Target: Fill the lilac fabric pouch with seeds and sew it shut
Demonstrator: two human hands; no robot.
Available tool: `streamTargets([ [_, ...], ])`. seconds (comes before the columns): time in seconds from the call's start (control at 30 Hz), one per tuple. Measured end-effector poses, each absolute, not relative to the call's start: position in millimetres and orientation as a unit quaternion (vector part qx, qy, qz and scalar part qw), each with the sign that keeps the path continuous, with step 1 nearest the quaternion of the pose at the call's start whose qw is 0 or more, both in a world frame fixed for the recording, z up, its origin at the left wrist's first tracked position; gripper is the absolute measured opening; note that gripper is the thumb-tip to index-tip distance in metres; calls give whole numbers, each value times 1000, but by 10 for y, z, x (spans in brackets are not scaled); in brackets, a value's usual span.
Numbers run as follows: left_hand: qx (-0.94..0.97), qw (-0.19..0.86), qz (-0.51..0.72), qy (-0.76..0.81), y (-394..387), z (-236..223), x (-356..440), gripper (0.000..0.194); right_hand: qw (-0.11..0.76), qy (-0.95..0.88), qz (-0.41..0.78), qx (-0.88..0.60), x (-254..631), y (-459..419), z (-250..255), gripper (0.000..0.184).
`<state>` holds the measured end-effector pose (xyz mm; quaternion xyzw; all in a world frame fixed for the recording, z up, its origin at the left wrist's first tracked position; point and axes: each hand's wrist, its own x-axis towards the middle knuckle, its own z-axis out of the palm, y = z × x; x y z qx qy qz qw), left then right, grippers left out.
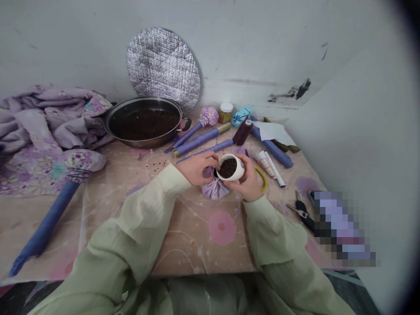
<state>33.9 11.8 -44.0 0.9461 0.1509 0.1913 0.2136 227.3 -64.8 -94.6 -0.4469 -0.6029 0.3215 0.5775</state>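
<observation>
fig. at far left, a crumpled lilac floral quilt (42, 127) lies beside a blue-wrapped rod (46, 218) capped by a floral cloth bundle (78, 159). behind, a steel pan (144, 133) holds dark seeds, with a quilted foil disc (163, 65) standing against the wall behind it. at centre, on the patterned tabletop (183, 258), the left hand (197, 168) has its fingers curled together, pinching the gathered neck of a lilac fabric pouch (215, 189). a white cup (240, 171) of dark seeds tilts directly above the pouch, held by the right hand (248, 183), whose fingers wrap closely around the cup's right side. further right lie a dark thread spool (243, 133) and pliers (300, 211).
</observation>
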Motion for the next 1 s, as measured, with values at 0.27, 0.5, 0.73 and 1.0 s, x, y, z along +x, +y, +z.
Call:
streamTargets([
  [0.27, 948, 233, 149, 157, 104, -410, 315, 18, 578, -605, 314, -448, 2281, -650, -924, 74],
  [0.5, 952, 221, 127, 170, 108, -453, 318, 19, 577, -604, 308, -456, 2278, -652, -903, 72],
  [0.73, 962, 216, 108, 130, 167, -451, 325, 12, 583, -609, 315, -436, 2270, -653, -920, 72],
  [1.0, 968, 214, 113, 67, 189, -395, 344, 16, 581, -609, 311, -441, 2266, -664, -890, 71],
])
